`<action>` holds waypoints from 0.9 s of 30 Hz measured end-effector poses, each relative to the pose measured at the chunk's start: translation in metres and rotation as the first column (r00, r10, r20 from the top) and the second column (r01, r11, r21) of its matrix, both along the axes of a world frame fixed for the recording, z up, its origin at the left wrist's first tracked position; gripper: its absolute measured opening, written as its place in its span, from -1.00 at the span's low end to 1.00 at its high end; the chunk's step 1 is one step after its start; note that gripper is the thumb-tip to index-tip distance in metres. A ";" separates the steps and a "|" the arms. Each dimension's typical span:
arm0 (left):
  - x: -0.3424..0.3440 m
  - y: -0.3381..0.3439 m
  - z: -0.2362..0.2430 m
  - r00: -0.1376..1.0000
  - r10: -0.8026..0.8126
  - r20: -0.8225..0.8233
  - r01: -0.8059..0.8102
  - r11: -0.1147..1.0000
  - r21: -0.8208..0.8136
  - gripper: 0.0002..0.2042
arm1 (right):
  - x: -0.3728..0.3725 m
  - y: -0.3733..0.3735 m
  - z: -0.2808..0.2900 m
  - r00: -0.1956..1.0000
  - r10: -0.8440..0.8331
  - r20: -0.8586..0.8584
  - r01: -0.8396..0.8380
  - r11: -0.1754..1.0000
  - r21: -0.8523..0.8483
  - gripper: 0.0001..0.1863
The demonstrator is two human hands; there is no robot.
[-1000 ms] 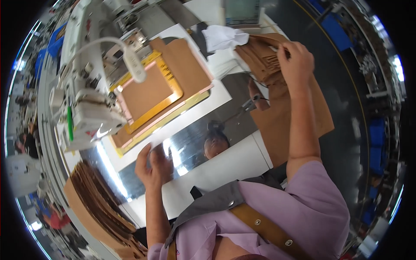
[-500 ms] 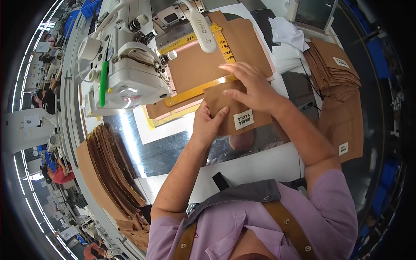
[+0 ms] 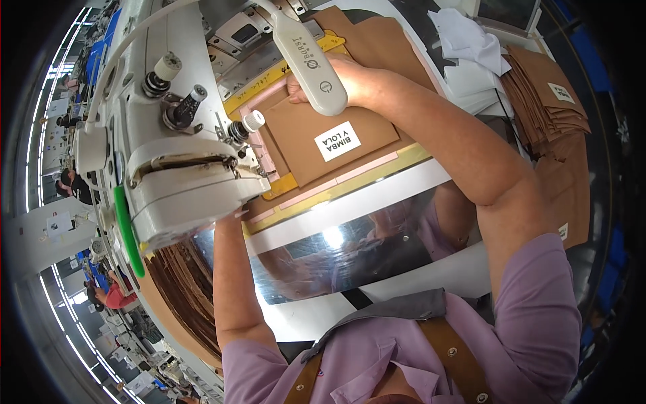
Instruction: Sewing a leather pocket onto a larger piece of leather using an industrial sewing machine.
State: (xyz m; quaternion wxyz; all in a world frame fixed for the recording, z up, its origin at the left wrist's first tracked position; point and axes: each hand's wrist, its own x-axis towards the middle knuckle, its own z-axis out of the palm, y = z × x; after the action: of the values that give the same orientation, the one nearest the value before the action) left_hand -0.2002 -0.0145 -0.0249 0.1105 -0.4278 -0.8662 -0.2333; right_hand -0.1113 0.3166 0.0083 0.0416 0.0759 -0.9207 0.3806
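A brown panel (image 3: 299, 151) with a white label (image 3: 338, 141) lies over a yellow-edged template (image 3: 279, 187), close beside the white sewing machine head (image 3: 195, 192). My right hand (image 3: 350, 79) reaches across to the panel's far edge, its fingertips at the far left corner. A white lamp (image 3: 316, 77) covers most of its fingers, so I cannot tell if they grip. My left forearm (image 3: 235, 283) runs up under the machine head, which hides the left hand completely. Pink strips (image 3: 266, 155) show along the template's edges.
Stacked brown panels (image 3: 178, 296) stand at the lower left, and more labelled panels (image 3: 552, 87) are piled at the right. White cloth (image 3: 468, 40) lies at the far right. A shiny metal plate (image 3: 323, 269) spans the near worktop. A green strip (image 3: 128, 232) hangs from the machine.
The labelled panel has moved from my hands onto the template. My right hand has gone farther away, behind the lamp. My left hand let go and moved left out of sight behind the machine head.
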 end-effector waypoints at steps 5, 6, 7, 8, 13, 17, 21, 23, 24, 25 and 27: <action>-0.062 0.038 -0.005 0.980 -0.199 0.030 0.199 0.980 0.000 -0.74 | -0.022 -0.015 -0.007 0.999 -0.026 -0.039 0.030 0.994 0.106 -0.63; -0.076 0.046 -0.005 0.973 -0.228 0.032 0.228 0.974 0.000 -0.74 | -0.025 -0.022 -0.006 0.999 -0.031 -0.016 0.032 0.992 0.123 -0.63; -0.081 0.055 -0.004 0.962 -0.270 0.038 0.270 0.963 0.007 -0.75 | -0.023 -0.020 -0.008 0.999 -0.035 -0.009 0.036 0.992 0.122 -0.63; -0.079 0.058 -0.005 0.950 -0.310 0.042 0.310 0.951 0.013 -0.75 | -0.020 -0.018 -0.010 0.997 -0.047 -0.054 0.054 0.990 0.128 -0.65; -0.069 0.060 0.001 0.862 -0.176 0.475 0.157 0.984 0.080 -0.78 | -0.002 0.002 -0.011 0.974 -0.067 -0.214 0.095 0.988 0.121 -0.73; -0.041 0.073 0.008 0.980 -0.181 0.080 0.171 0.979 0.115 -0.79 | 0.000 0.009 -0.015 0.984 -0.104 -0.146 0.102 0.995 -0.017 -0.80; -0.004 0.071 0.007 0.940 -0.154 0.305 0.056 0.949 0.309 -0.77 | 0.001 0.005 -0.015 0.980 -0.151 -0.127 0.161 0.984 0.071 -0.82; 0.014 0.072 0.013 0.881 -0.132 0.454 -0.029 0.944 0.329 -0.70 | 0.001 -0.002 -0.007 0.974 -0.171 -0.152 0.174 0.985 0.008 -0.81; 0.015 0.071 0.016 0.896 -0.127 0.425 -0.006 0.955 0.298 -0.69 | 0.003 0.000 -0.002 0.978 -0.167 -0.122 0.183 0.974 0.136 -0.80; 0.016 0.072 0.019 0.910 -0.128 0.394 0.019 0.963 0.268 -0.68 | 0.006 -0.001 0.007 0.981 -0.168 -0.093 0.187 0.946 0.266 -0.79; 0.018 0.072 0.023 0.934 -0.135 0.331 0.067 0.976 0.209 -0.67 | -0.001 -0.003 -0.003 0.979 -0.168 -0.118 0.197 0.929 0.313 -0.78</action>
State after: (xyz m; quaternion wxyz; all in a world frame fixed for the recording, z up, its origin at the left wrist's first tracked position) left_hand -0.1826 0.0576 -0.0015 -0.0133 -0.4118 -0.8220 -0.3931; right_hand -0.1119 0.3135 0.0053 0.1049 0.0128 -0.9708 0.2151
